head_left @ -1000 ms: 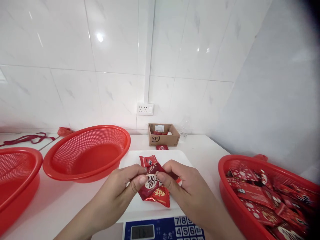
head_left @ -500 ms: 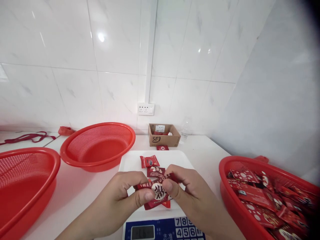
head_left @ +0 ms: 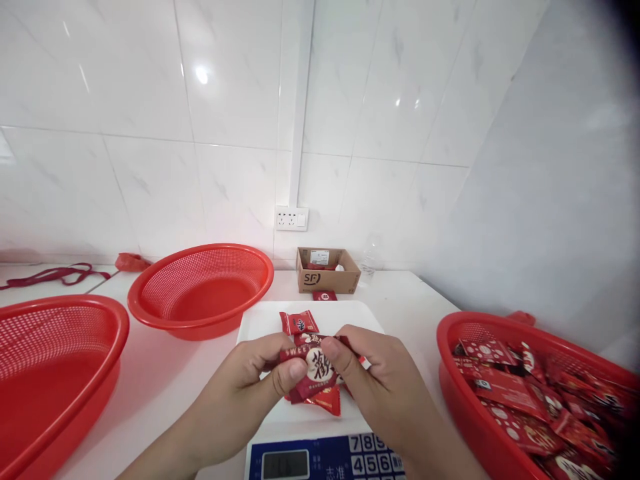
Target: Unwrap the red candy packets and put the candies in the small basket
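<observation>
Between my two hands is a dark red candy packet [head_left: 319, 369] with a pale round patch and a large black character. My left hand [head_left: 260, 383] pinches its left end between thumb and fingers. The right end is gripped by my right hand [head_left: 373, 373], its thumb lying over the packet's upper right. Beneath them stands a scale's white weighing tray [head_left: 350, 313]. A red candy packet [head_left: 299, 323] rests on the tray beyond my hands, with a darker one partly hidden in front of it. Another red packet [head_left: 326, 401] shows just below the held one.
At the right is a red basket [head_left: 453, 333] of wrapped candies. Two red baskets stand left, one at the back [head_left: 250, 313] and one nearer [head_left: 113, 320]. A cardboard box [head_left: 330, 280] sits by the wall. The scale's blue keypad [head_left: 320, 453] is in front.
The held packet has moved slightly up and turned a little, with the right thumb covering more of its lettering. More of the red packet below it shows. Both hands keep their grip.
</observation>
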### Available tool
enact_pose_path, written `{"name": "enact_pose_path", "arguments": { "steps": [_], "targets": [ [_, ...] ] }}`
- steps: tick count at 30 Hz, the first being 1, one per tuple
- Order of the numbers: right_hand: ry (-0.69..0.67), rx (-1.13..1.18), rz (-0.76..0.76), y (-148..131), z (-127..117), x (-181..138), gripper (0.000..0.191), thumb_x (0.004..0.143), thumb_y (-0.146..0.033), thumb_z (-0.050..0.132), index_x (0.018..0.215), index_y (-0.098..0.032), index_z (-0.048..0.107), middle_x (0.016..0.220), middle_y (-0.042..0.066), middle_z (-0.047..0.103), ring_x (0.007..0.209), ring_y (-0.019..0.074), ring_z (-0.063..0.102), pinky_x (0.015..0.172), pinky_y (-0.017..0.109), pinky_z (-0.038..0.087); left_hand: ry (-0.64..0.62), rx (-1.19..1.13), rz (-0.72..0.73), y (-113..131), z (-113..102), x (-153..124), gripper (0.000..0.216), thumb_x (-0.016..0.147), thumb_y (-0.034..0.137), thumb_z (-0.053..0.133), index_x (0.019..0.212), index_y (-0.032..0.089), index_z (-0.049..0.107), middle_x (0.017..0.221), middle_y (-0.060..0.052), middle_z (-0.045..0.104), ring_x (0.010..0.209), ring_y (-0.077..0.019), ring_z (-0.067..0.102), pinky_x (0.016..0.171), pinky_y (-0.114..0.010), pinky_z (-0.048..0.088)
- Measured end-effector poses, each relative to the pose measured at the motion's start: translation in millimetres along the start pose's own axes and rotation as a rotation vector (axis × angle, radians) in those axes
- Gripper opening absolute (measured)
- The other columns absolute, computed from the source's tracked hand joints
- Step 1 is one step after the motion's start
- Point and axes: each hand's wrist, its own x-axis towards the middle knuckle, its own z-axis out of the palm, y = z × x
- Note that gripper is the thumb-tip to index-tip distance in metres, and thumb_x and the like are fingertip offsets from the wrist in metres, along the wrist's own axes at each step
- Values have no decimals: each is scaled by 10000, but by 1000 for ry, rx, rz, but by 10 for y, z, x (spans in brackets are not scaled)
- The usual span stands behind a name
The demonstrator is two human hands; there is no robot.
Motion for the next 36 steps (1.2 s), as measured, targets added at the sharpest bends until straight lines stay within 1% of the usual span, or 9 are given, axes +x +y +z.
{"name": "enact_pose_path", "arguments": {
  "steps": [4, 8, 13, 16, 18, 21, 24, 29, 36],
  "targets": [
    [80, -57, 53, 39, -1, 10, 422, 974, -396, 409, 594, -221, 349, 511, -49, 426, 475, 120, 393, 461, 240, 292, -58, -27, -41, -29, -1, 27, 254, 907, 426, 568, 871, 195, 667, 774, -5, 616, 720, -144, 518, 682, -253, 433],
    [46, -72, 78, 50, -10, 30, 421, 974, -409, 402, 601, -222, 347, 518, -46, 440, 483, 123, 407, 469, 237, 313, 2, -34, -58, -100, -30, 67, 266, 887, 421, 599, 789, 186, 676, 691, 12, 607, 671, -130, 517, 652, -240, 429],
    [-25, -73, 166, 41, -84, 49, 273, 959, -365, 450, 752, -223, 554, 593, -34, 558, 517, 141, 495, 492, 241, 364, 437, 46, 6, -263, -282, 186, 372, 809, 459, 671, 589, 169, 594, 587, 15, 579, 602, -121, 510, 601, -228, 434],
    [-28, -48, 165, 25, -126, 43, 219, 950, -326, 470, 809, -232, 608, 647, -30, 612, 564, 148, 541, 512, 243, 383, 660, 53, 18, -367, -514, 276, 386, 873, 529, 538, 689, 190, 552, 652, 22, 582, 618, -122, 542, 615, -235, 466],
    [-32, -34, 169, 12, -141, 41, 217, 950, -325, 476, 812, -234, 616, 652, -31, 620, 576, 148, 550, 519, 245, 390, 714, 97, 2, -421, -621, 319, 398, 899, 565, 453, 815, 193, 568, 736, -3, 616, 678, -150, 604, 637, -267, 508],
    [-22, -32, 177, 5, -154, 48, 213, 947, -323, 480, 817, -231, 622, 667, -29, 633, 604, 153, 568, 535, 252, 397, 626, 259, -41, -480, -629, 351, 416, 908, 560, 431, 931, 181, 602, 843, -56, 665, 808, -216, 658, 712, -347, 551],
    [-20, -57, 182, 24, -167, 59, 207, 947, -324, 477, 834, -229, 622, 702, -21, 658, 641, 162, 586, 545, 262, 401, 407, 490, -45, -550, -497, 357, 310, 912, 453, 492, 1002, 201, 650, 1045, -92, 695, 1018, -270, 635, 897, -445, 514],
    [-137, -114, 167, 86, -168, 55, 169, 967, -289, 469, 952, -232, 628, 823, -7, 703, 735, 177, 629, 639, 294, 441, 30, 817, 6, -721, -356, 336, 327, 908, 351, 551, 1225, 324, 625, 1484, -57, 472, 1440, -345, 248, 1145, -605, 194],
    [-251, -187, 119, 128, -119, 79, 199, 973, -220, 464, 1069, -237, 638, 981, 38, 712, 885, 218, 651, 744, 328, 474, -88, 1013, 26, -725, -359, 313, 365, 939, 414, 518, 1281, 301, 576, 1386, -77, 566, 1426, -351, 287, 1118, -613, 280]
  ]
}}
